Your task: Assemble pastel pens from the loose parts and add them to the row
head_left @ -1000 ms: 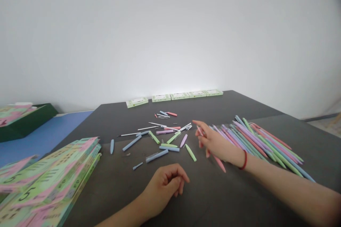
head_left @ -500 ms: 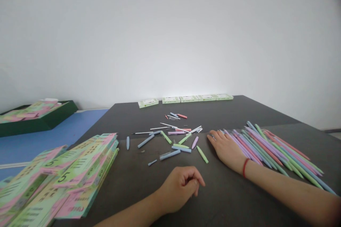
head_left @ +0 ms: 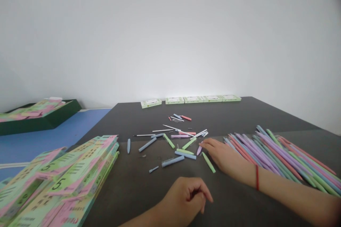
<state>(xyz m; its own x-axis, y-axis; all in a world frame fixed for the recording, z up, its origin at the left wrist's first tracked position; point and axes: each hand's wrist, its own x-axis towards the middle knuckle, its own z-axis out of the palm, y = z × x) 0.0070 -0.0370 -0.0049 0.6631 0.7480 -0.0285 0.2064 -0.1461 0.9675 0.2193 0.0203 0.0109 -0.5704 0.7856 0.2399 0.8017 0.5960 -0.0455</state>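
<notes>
My right hand (head_left: 226, 156) reaches in from the right, fingers stretched out, a red cord on its wrist. Its fingertips are at the upper end of a short purple pen barrel (head_left: 199, 149) lying on the dark table; no firm grip shows. Just below lies a green pen barrel (head_left: 209, 163). Nearer to me, my left hand (head_left: 188, 198) is loosely curled with thumb and fingers together, and nothing shows in it. Beyond it lie a blue pen barrel (head_left: 173, 161), a small blue pen part (head_left: 153, 169), and several white refills (head_left: 162, 130).
Long pastel pens (head_left: 277, 159) lie in a row at right. Stacked pink-and-green packets (head_left: 80, 173) fill the near left. A dark green tray (head_left: 58, 117) with more packets stands on a blue surface (head_left: 80, 124). Several flat light-green boxes (head_left: 193, 99) line the table's far edge.
My right hand has moved left from the row of pens to the purple barrel. The left hand keeps its curled shape. The view has shifted slightly.
</notes>
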